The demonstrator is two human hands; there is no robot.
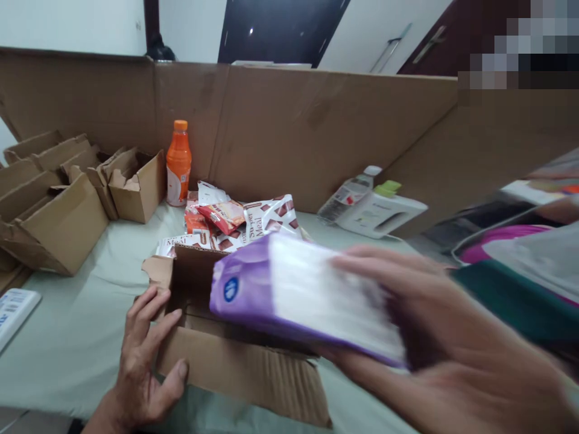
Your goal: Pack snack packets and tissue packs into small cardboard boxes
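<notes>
My right hand (452,355) grips a purple and white tissue pack (307,295), blurred by motion, and holds it over an open cardboard box (235,367) in front of me. My left hand (147,367) rests on the box's left corner, fingers spread over the flap and thumb against the front wall. What lies inside the box is hidden by the pack.
Behind the box lies a pile of snack packets (235,226). An orange bottle (178,163) stands at the cardboard back wall (316,126). Several empty cardboard boxes (58,193) sit at the left. A plastic bottle (350,193) and a white device (382,211) lie at the right.
</notes>
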